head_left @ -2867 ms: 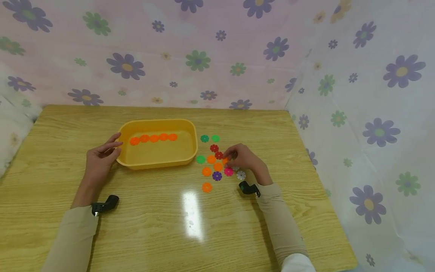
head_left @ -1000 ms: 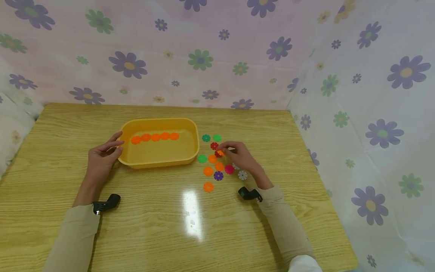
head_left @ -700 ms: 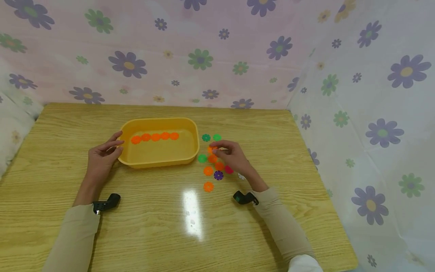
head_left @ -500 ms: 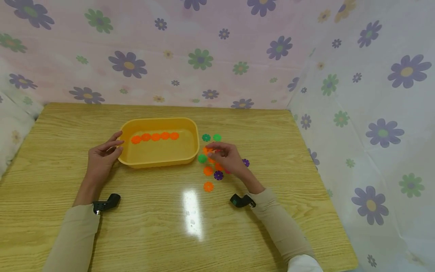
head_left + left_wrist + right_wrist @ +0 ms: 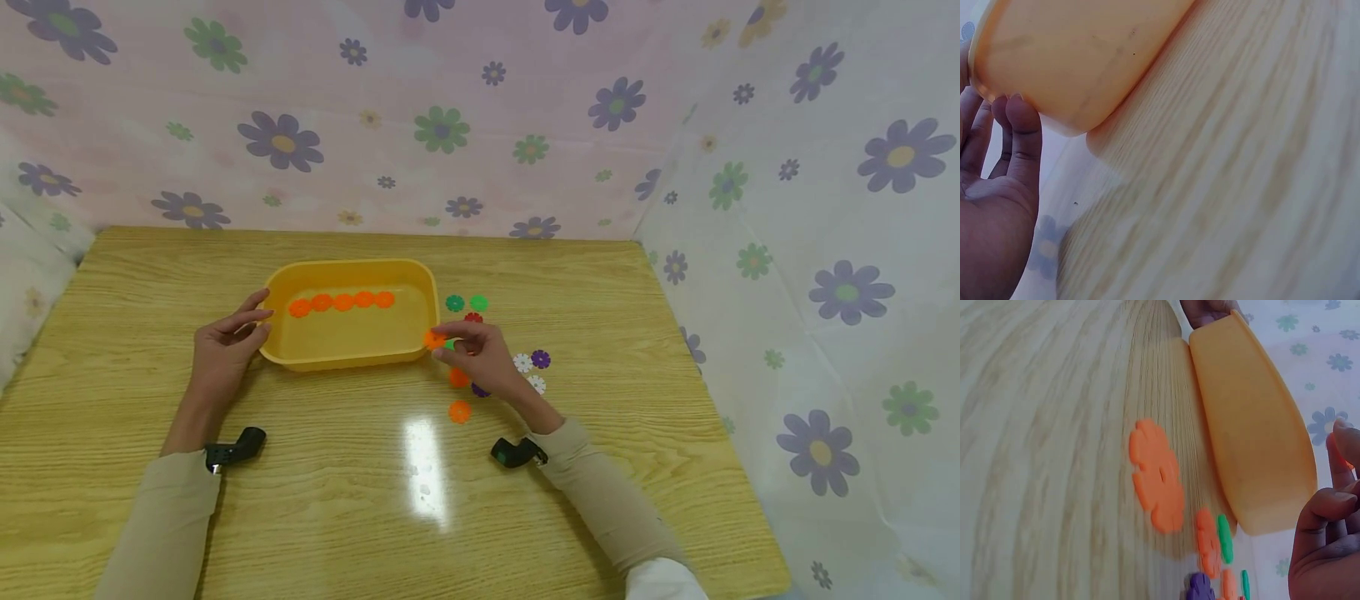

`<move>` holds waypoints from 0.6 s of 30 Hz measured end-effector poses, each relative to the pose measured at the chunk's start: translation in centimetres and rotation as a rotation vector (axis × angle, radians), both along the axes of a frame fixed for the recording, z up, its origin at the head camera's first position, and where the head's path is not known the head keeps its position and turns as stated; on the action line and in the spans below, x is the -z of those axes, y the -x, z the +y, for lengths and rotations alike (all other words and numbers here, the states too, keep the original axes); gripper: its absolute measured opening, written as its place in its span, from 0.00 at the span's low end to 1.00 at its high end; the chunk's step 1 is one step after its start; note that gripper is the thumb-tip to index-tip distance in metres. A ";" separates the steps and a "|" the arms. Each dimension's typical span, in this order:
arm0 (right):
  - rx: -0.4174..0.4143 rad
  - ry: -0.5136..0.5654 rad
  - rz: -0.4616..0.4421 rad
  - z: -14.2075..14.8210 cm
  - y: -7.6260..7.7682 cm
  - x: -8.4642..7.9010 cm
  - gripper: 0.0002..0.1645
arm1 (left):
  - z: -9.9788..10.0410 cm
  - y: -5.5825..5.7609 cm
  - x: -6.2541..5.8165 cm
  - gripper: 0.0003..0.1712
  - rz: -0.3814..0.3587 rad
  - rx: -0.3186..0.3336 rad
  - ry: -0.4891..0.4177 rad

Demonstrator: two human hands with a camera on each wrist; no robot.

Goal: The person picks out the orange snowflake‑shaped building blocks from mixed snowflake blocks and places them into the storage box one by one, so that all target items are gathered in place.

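Note:
My right hand (image 5: 478, 354) pinches an orange snowflake disc (image 5: 433, 340) at the right rim of a yellow plastic tub (image 5: 348, 362). In the right wrist view, only a sliver of this disc shows beside the fingertips. Inside the tub, a row of several orange snowflake discs (image 5: 342, 302) lies across the floor. My left hand (image 5: 225, 350) holds the tub's left rim, with fingertips against the wall (image 5: 1072, 62) in the left wrist view. Under and around the right hand lie loose discs, some partly hidden, among them an orange disc (image 5: 460, 412).
Beyond the tub's right end are a dark green disc (image 5: 454, 303), a light green disc (image 5: 478, 303) and a red disc (image 5: 473, 317). White discs (image 5: 522, 362) and a purple disc (image 5: 541, 359) lie right of the hand. A flowered cloth (image 5: 360, 167) backs the wooden table (image 5: 315, 500).
The right hand has lifted an orange disc from the loose group and carried it left to the tub's right rim. White and purple discs at right came into view. The left hand stayed put.

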State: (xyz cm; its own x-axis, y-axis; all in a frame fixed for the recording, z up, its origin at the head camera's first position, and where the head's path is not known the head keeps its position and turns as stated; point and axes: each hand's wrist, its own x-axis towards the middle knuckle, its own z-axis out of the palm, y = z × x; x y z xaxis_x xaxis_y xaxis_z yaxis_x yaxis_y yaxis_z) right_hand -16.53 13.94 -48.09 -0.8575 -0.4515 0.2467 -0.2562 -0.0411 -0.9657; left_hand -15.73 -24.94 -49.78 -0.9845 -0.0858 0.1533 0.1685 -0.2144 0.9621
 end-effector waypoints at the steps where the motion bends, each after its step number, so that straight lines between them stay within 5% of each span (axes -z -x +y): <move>1: -0.001 0.000 -0.001 -0.2 -0.1 0.0 0.17 | 0.0 0.0 0.0 0.13 -0.001 -0.001 0.001; 18: 0.011 0.009 0.051 -3.3 -0.8 -0.9 0.13 | 0.0 0.1 0.1 0.13 -0.002 -0.012 0.016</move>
